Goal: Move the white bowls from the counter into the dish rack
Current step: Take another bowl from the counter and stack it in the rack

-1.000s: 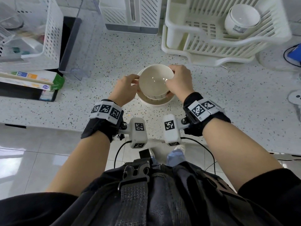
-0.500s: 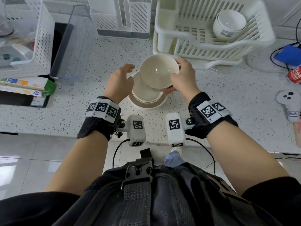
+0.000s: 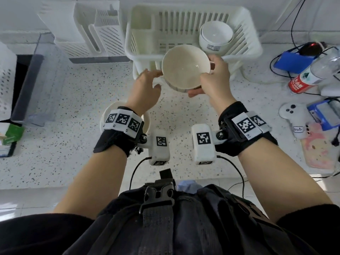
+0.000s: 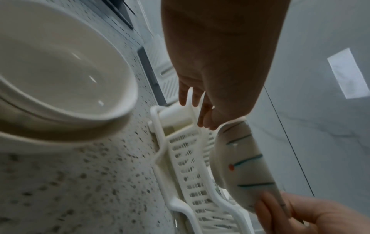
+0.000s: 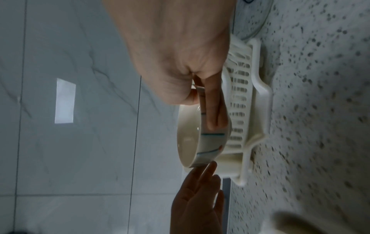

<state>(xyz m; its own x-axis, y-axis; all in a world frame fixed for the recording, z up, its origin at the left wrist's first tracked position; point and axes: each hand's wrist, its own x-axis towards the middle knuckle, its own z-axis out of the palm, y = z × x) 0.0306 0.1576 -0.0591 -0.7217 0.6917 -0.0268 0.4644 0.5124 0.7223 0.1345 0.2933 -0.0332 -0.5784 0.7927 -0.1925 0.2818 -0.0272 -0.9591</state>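
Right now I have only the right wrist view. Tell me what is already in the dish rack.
Observer: In the head view, white bowls, seemingly two nested, sit in the back right corner of the dish rack.
Operator: Report what is left on the counter.
Observer: A stack of bowls sits on the counter below the left wrist. The left wrist view shows at least two nested.
Operator: Name a free spot for the one I see held.
Observer: The rack floor left of the white bowls, beside the cutlery compartment, looks bare. The held bowl in the right hand is over the rack's front rim.
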